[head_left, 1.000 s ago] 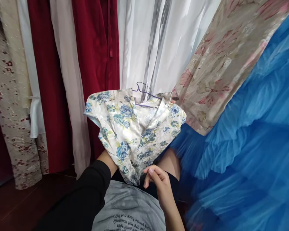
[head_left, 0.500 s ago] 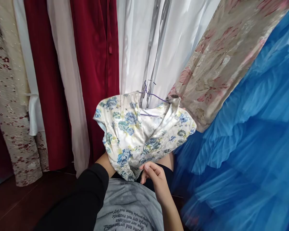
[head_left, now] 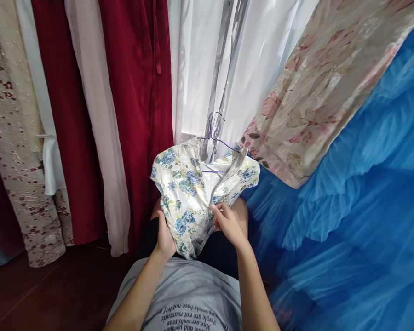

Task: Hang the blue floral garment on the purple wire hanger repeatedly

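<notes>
Back: hanging garments fill the view, dark red velvet (head_left: 138,92) beside pale cream panels (head_left: 96,138)
Left edge: beige fabric with small red flowers (head_left: 20,184)
Centre: white sheer cloth (head_left: 193,69) around a metal pole (head_left: 224,59)
Right: pink-flowered brocade (head_left: 324,82) above blue tulle (head_left: 359,220)
Floor: dark reddish wood (head_left: 55,294), lower left corner
Light: soft, even

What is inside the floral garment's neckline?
A purple wire hanger sits inside the floral garment; its hook and upper wires show, its shoulders are covered by fabric.

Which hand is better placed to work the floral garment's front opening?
Right. The right hand already pinches the floral garment at its front; the left hand grips the lower edge, supporting it.
</notes>
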Demonstrator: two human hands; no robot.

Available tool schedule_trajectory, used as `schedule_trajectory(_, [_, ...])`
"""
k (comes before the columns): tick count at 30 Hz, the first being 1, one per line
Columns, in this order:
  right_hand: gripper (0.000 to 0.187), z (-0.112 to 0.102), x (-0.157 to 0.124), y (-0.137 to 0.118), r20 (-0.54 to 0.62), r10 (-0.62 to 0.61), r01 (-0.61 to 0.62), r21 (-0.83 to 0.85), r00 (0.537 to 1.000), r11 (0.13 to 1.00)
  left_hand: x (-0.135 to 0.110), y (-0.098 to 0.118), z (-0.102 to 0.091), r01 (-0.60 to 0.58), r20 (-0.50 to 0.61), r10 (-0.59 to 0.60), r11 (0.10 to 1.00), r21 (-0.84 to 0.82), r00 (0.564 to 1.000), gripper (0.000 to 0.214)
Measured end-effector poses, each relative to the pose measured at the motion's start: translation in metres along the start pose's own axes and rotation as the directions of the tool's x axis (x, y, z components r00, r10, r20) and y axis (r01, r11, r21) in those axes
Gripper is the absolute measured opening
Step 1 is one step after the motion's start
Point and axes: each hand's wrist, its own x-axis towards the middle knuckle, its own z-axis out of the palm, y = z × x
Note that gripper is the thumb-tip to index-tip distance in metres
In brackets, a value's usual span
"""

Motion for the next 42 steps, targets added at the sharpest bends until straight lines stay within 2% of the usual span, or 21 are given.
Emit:
schedule_trajectory(2, [0.042,0.005,0.014,0.004,0.003,-0.051,0.051,-0.127,0.999,0.991,-0.005,-0.006,0.001,-0.033,-0.046,0.036,0.996,0.078,0.998,0.078])
schedule_trajectory(5, [0.041,0.01,0.017,0.014,-0.008,-0.101,0.098,-0.144,0.995,0.985,-0.003,-0.016,-0.002,-0.052,-0.059,0.069,0.966,0.255,0.996,0.071])
schedule_trajectory(7, [0.041,0.009,0.011,0.019,-0.03,-0.081,0.079,-0.074,0.996,0.994,0.005,-0.022,-0.015,-0.047,-0.116,0.09,0.943,0.331,0.989,0.061])
schedule_trajectory(9, [0.042,0.006,0.004,0.023,-0.031,-0.052,0.052,0.003,0.998,0.999,0.015,-0.024,-0.037,-0.047,-0.198,0.137,0.915,0.4,0.971,0.048])
schedule_trajectory(11, [0.043,0.003,-0.001,0.024,-0.028,-0.033,0.035,0.052,0.999,0.998,0.022,-0.021,-0.063,-0.089,-0.275,0.255,0.862,0.499,0.927,0.038])
schedule_trajectory(13, [0.042,0.004,-0.004,0.024,-0.04,-0.02,0.023,0.076,0.999,0.997,0.021,-0.014,-0.078,-0.173,-0.32,0.461,0.753,0.635,0.828,0.035])
schedule_trajectory(14, [0.041,0.006,-0.004,0.024,-0.053,-0.016,0.021,0.081,0.998,0.996,0.018,-0.009,-0.079,-0.221,-0.299,0.566,0.673,0.706,0.768,0.035])
schedule_trajectory(15, [0.04,0.007,-0.004,0.024,-0.066,-0.02,0.026,0.083,0.998,0.996,0.013,-0.004,-0.074,-0.27,-0.233,0.646,0.582,0.767,0.727,0.033])
schedule_trajectory(16, [0.039,0.009,-0.005,0.023,-0.074,-0.031,0.037,0.08,0.997,0.996,0.008,0.001,-0.064,-0.328,-0.124,0.683,0.492,0.807,0.72,0.03])
schedule_trajectory(17, [0.039,0.011,-0.005,0.023,-0.075,-0.046,0.051,0.073,0.996,0.996,0.004,0.004,-0.05,-0.396,0.021,0.671,0.412,0.82,0.742,0.027])
schedule_trajectory(19, [0.04,0.013,-0.007,0.019,-0.054,-0.066,0.07,0.057,0.996,0.996,0.0,0.007,-0.016,-0.529,0.328,0.514,0.312,0.789,0.793,0.026])
schedule_trajectory(20, [0.041,0.013,-0.009,0.017,-0.04,-0.072,0.074,0.049,0.997,0.996,0.002,0.008,0.001,-0.577,0.445,0.413,0.284,0.766,0.795,0.026])
schedule_trajectory(22, [0.042,0.01,-0.013,0.011,-0.028,-0.086,0.087,0.019,0.996,0.996,0.009,0.006,0.027,-0.63,0.573,0.27,0.24,0.738,0.774,0.024])
schedule_trajectory(25, [0.042,-0.003,-0.019,0.004,-0.033,-0.124,0.125,0.035,0.992,0.991,0.022,0.004,0.044,-0.67,0.631,0.229,0.196,0.716,0.741,0.014])
schedule_trajectory(28, [0.04,-0.019,-0.024,0.005,-0.015,-0.118,0.119,0.123,0.993,0.985,0.026,0.007,0.046,-0.695,0.661,0.219,0.169,0.699,0.718,0.008])
schedule_trajectory(30, [0.036,-0.024,-0.025,0.011,0.045,-0.098,0.093,0.116,0.994,0.989,0.025,0.011,0.046,-0.701,0.673,0.201,0.145,0.698,0.712,0.009])
schedule_trajectory(33, [0.03,-0.016,-0.023,0.022,0.133,-0.124,0.118,0.053,0.983,0.992,0.023,0.013,0.049,-0.731,0.707,0.185,0.135,0.669,0.682,0.015])
schedule_trajectory(37, [0.027,0.004,-0.014,0.029,0.023,-0.247,0.246,0.02,0.969,0.969,0.031,0.015,0.054,-0.801,0.767,0.232,0.162,0.576,0.598,0.017])
schedule_trajectory(39, [0.028,0.006,-0.01,0.029,0.028,-0.257,0.257,0.009,0.966,0.966,0.043,0.022,0.055,-0.793,0.742,0.279,0.195,0.578,0.61,0.015])
schedule_trajectory(42, [0.038,0.002,-0.008,0.028,0.135,-0.189,0.191,-0.001,0.973,0.982,0.075,0.044,0.064,-0.727,0.63,0.372,0.25,0.639,0.682,0.016])
